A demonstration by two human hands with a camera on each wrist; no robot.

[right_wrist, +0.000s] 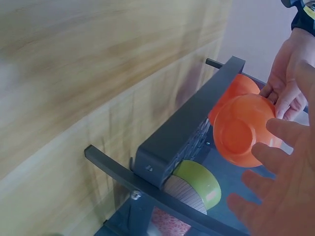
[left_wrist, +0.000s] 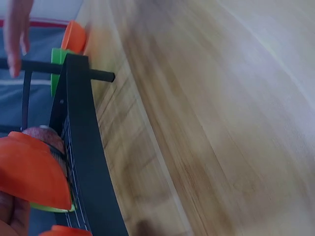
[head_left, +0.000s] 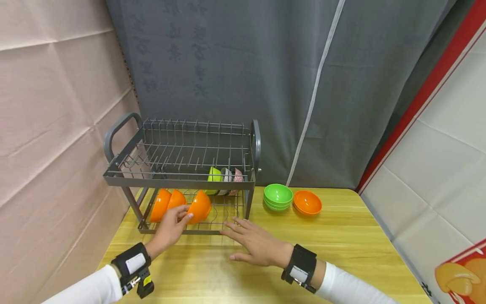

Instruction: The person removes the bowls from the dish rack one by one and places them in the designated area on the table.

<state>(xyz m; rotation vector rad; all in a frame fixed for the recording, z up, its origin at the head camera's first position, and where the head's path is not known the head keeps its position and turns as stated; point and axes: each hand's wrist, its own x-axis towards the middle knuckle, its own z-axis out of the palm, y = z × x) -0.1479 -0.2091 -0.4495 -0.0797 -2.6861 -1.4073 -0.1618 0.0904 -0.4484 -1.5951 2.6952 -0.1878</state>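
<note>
**Fingers on an orange bowl in the dish rack's lower tier**

Fingers of the left hand (head_left: pixel 171 223) curl around the rim of an orange bowl (head_left: pixel 199 206), which stands on edge in the lower tier of the grey two-tier dish rack (head_left: pixel 182 181). This bowl is the rightmost of three orange ones in that tier; the other two (head_left: pixel 165 204) stand on edge just to its left, close together. In the right wrist view the held bowl (right_wrist: pixel 243 129) shows its round base, with the left hand's fingers (right_wrist: pixel 283 78) wrapped on its far side.

Beside the rack's front edge, the right hand (head_left: pixel 255 241) lies spread and relaxed, palm down over the wooden table (head_left: pixel 341 245), grasping nothing; its fingertips point toward the rack's lower front rail and come close to it. In the right wrist view its fingers (right_wrist: pixel 280 172) are straight and apart.

Further back in the rack's right end, near its right post, several bowls stand on edge in a row: a lime green bowl (head_left: pixel 214 176), then a grey one (head_left: pixel 226 175) and a pink patterned one (head_left: pixel 237 175).

On the table right of the rack sits a stack of green bowls (head_left: pixel 278 196), mouths up, and just right of that stack a single orange bowl (head_left: pixel 307 202), also mouth up. Behind the rack hangs a grey curtain (head_left: pixel 265 84).
</note>
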